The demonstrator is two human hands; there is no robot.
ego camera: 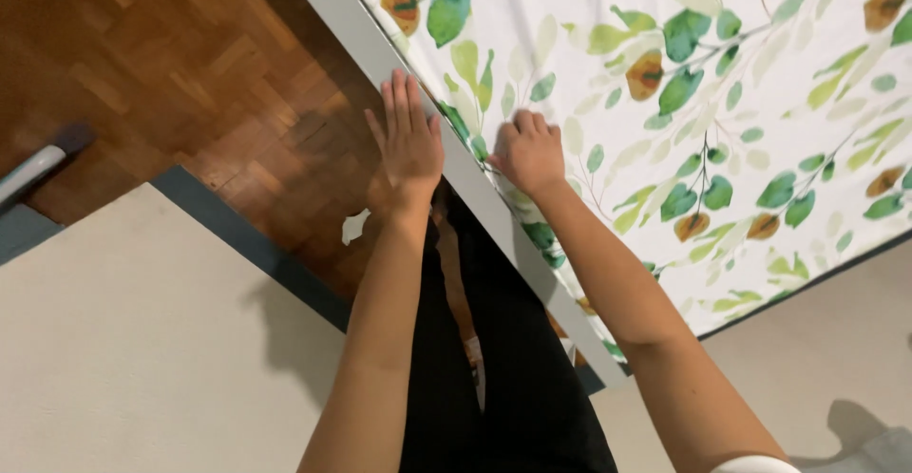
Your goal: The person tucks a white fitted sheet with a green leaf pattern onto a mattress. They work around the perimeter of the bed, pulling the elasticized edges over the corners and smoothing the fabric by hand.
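Head view looks down on a person standing at the edge of a bed, both arms stretched forward. As a judgement, the step in hand is fitting the leaf-patterned sheet [684, 103] along the side of the mattress [380, 50] — the printed cloth covers the top, while a grey-white strip of the side is bare at the edge. The left hand [410, 136] is released and flat, fingers straight and together, resting against the bare side strip just beside the sheet's border. The right hand [528, 153] is clenched, knuckles up, on the sheet's edge; it seems to pinch the cloth, though the fingertips are hidden, so the grip itself cannot be confirmed. The two hands are near each other, the sheet's border running between them. The next move likely calls for a firm hold on the hem and a steady pull over the edge — with the flat hand bracing the mattress. Wooden parquet floor [190, 74] lies to the left, a pale rug [142, 359] with a dark border below it.
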